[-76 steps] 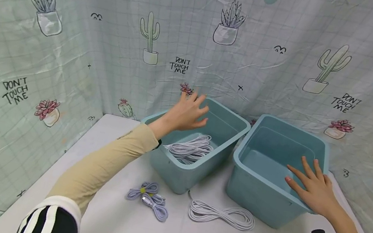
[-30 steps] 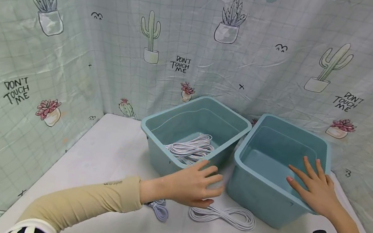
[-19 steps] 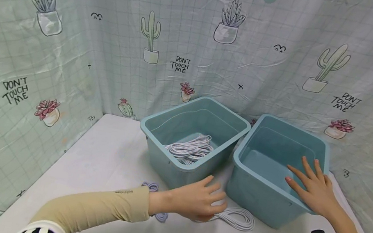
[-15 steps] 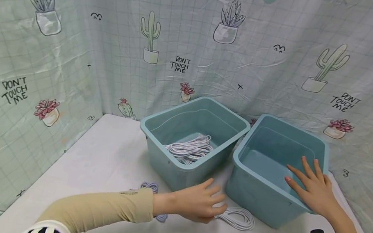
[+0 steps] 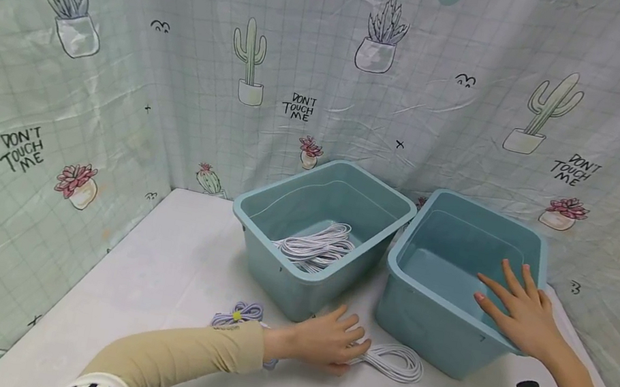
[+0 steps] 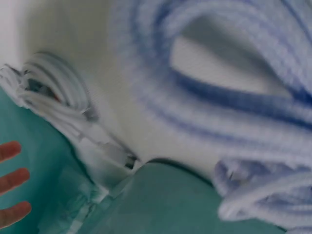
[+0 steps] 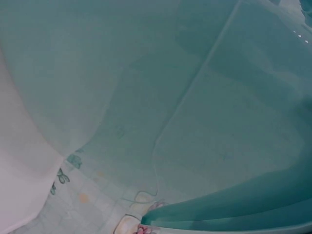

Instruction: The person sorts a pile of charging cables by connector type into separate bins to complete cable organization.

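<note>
Fingers of the left hand (image 5: 329, 341) relaxed and slightly bent, low over the white cable (image 5: 378, 362) at lower centre, covering its left part; three fingertips (image 6: 14, 180) well parted in the left wrist view with nothing between them, thumb out of sight there, contact with the cable impossible to tell. Right hand (image 5: 524, 318) wide, fingers fanned above the lower right rim of the right bin (image 5: 428, 335), holding nothing. Further out, lower left of centre, lavender cable (image 5: 252, 309) partly hidden by the left sleeve (image 5: 182, 354); above that, left bin (image 5: 275, 284) with white coils (image 5: 316, 246) on its floor; printed curtain (image 5: 178, 94) across the upper frame. Possible trouble, by judgement: a single strand caught instead of the whole bundle, pulling the loops apart; lavender cable swept along by a forearm crossing so low; right bin nudged or tipped by too much weight on its rim. Only in the left wrist view: a connector (image 6: 119, 156), apparently the white cable's, beside the foot of a bin, not made out in the head view. Only in the head view: the coils in the left bin and the spread right hand. In the right wrist view, mostly teal plastic, curtain print at lower left, no fingers.
</note>
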`<state>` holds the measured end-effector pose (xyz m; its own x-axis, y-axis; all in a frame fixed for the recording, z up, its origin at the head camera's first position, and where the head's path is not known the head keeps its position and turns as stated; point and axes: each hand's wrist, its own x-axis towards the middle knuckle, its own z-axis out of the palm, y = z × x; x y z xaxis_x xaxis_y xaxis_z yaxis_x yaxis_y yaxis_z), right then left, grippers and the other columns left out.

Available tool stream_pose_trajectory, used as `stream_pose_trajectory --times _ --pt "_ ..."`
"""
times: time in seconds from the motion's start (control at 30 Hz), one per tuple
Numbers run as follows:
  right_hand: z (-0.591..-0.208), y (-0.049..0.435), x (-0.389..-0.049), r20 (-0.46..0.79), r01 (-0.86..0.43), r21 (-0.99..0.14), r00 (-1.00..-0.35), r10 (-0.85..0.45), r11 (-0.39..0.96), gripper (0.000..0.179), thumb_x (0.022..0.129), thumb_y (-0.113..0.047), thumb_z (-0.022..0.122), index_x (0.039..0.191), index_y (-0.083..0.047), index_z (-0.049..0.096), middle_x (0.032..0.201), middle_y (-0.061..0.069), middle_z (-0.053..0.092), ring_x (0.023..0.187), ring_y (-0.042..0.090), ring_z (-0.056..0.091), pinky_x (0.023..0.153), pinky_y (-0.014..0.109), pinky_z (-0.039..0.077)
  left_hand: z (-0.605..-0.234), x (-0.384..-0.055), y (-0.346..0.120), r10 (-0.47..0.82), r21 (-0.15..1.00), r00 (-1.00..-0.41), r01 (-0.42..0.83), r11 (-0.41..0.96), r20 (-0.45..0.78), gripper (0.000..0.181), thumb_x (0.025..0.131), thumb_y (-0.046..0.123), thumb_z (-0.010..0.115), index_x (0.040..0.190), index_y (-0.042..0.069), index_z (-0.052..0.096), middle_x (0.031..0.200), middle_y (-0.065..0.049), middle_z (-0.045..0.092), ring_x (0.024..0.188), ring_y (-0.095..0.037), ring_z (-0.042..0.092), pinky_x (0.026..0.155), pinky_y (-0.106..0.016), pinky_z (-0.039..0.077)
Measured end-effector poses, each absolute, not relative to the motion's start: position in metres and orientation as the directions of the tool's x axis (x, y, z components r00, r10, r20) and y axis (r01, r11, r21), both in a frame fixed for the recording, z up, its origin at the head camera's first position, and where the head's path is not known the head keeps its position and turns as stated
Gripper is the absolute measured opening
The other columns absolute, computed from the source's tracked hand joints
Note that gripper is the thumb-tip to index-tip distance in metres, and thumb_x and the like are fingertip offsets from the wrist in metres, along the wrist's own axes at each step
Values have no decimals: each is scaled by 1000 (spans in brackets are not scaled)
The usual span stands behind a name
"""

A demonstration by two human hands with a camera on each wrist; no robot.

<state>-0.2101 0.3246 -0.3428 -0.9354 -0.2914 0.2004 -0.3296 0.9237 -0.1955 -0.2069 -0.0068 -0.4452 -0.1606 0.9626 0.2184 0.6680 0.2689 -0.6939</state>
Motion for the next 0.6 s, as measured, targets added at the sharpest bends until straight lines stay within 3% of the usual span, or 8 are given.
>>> stream_pose_trajectory --times 0.3,0.6 --pt "-342 325 -210 199 -327 -195 -937 -289 925 56 91 -41 40 133 -5 38 147 25 1 132 43 -17 88 71 9 -457 -209 -10 964 -718 -195 644 264 180 50 83 57 34 114 22 51 103 7 57 97 -14 52 82 -35 41" --pt "-340 324 -210 187 -323 -198 -939 -287 926 57 91 -42 39 133 -5 38 147 25 1 132 44 -17 88 71 8 -465 -213 -11 962 -714 -243 650 258 126 57 85 60 27 122 21 48 107 7 57 100 -14 52 85 -36 41"
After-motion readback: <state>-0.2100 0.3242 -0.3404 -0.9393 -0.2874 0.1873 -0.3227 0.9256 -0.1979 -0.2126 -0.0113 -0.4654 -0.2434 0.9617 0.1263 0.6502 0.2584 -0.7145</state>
